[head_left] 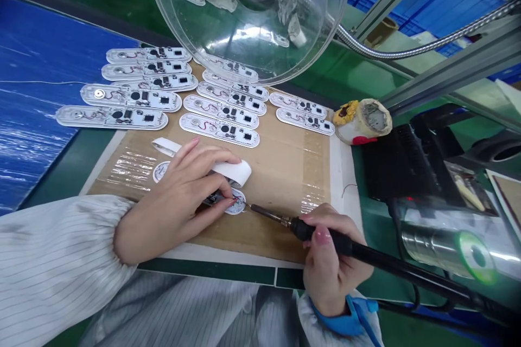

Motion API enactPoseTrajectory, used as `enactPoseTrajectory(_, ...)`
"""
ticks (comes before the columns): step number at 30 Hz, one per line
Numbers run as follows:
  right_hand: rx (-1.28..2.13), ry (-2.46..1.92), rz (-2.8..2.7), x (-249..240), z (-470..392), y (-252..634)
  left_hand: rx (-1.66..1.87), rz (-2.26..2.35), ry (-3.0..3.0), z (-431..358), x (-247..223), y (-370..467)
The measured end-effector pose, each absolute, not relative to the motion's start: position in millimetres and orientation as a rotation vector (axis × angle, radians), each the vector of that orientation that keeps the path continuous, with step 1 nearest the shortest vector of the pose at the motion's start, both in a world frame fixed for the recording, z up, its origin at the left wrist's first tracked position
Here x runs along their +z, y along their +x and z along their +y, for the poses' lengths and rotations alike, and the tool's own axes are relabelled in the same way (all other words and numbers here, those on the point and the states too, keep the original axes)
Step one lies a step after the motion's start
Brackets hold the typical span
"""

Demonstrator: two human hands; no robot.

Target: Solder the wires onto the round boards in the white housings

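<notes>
My right hand (336, 255) grips a soldering iron (317, 233) like a pen. The iron's tip points left and meets the end of a white circuit board assembly (236, 203) on the cardboard. Over that board lies my left hand (187, 190), its thumb and index finger pinched on a thin wire at the board's end. Most of the board is hidden under this hand. A curled white strip (240, 172) rises beside the left fingers, and a small round white piece (160, 172) shows left of the hand.
Several finished-looking long white boards (220, 129) lie in columns on cardboard (285, 168). A clear fume hood (248, 21) hangs above them. At right stand a tip-cleaning pot (366, 119), a black soldering station (386, 160) and a solder spool (472, 257).
</notes>
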State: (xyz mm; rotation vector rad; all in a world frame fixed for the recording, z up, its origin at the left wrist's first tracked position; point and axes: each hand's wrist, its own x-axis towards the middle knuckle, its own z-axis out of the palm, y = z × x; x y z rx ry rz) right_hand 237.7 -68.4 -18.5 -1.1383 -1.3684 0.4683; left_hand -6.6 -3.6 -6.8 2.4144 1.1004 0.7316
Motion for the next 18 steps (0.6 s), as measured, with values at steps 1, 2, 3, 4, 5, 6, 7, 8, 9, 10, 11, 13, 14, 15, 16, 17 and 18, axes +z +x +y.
enactPoseTrajectory(1,0.475,-1.139,-1.400,-18.3,-68.2,238.1,0.726,1.105,2.413,-3.5,-6.5,-6.4)
enactPoseTrajectory(2,0.492,-1.148,-1.426,-17.9,-68.3,238.7,0.723,1.108,2.411,-3.5,-6.2,-6.2)
enactPoseTrajectory(3,0.504,-1.158,-1.444,-17.5,-68.6,239.4,0.726,1.109,2.410,-3.6,-5.9,-6.0)
enactPoseTrajectory(4,0.507,-1.168,-1.457,-17.1,-69.1,239.9,0.727,1.110,2.410,-3.8,-5.6,-5.9)
enactPoseTrajectory(5,0.502,-1.175,-1.466,-16.7,-69.6,240.2,0.731,1.109,2.412,-4.1,-5.5,-5.8)
enactPoseTrajectory(6,0.494,-1.178,-1.472,-16.3,-70.1,240.3,0.735,1.109,2.415,-4.4,-5.5,-5.7)
enactPoseTrajectory(7,0.492,-1.179,-1.477,-15.9,-70.4,240.3,0.738,1.109,2.419,-4.8,-5.6,-5.6)
enactPoseTrajectory(8,0.491,-1.176,-1.480,-15.6,-70.6,240.1,0.739,1.109,2.422,-5.2,-5.9,-5.5)
enactPoseTrajectory(9,0.493,-1.169,-1.485,-15.3,-70.6,239.9,0.743,1.110,2.426,-5.5,-6.1,-5.5)
enactPoseTrajectory(10,0.497,-1.164,-1.489,-15.2,-70.6,239.8,0.746,1.111,2.429,-5.9,-6.5,-5.6)
enactPoseTrajectory(11,0.497,-1.159,-1.492,-15.1,-70.5,239.7,0.750,1.110,2.431,-6.2,-6.8,-5.7)
enactPoseTrajectory(13,0.491,-1.150,-1.505,-15.1,-70.2,239.6,0.757,1.108,2.430,-6.7,-7.1,-6.1)
enactPoseTrajectory(14,0.489,-1.148,-1.510,-15.2,-70.1,239.7,0.757,1.106,2.429,-6.9,-7.2,-6.3)
enactPoseTrajectory(15,0.490,-1.146,-1.515,-15.3,-70.0,239.7,0.757,1.106,2.428,-7.1,-7.2,-6.4)
enactPoseTrajectory(16,0.494,-1.144,-1.518,-15.4,-69.8,239.6,0.753,1.107,2.428,-7.1,-7.1,-6.4)
enactPoseTrajectory(17,0.501,-1.140,-1.521,-15.4,-69.6,239.6,0.752,1.108,2.429,-7.2,-7.0,-6.4)
enactPoseTrajectory(18,0.507,-1.135,-1.523,-15.3,-69.4,239.4,0.749,1.110,2.429,-7.2,-6.9,-6.3)
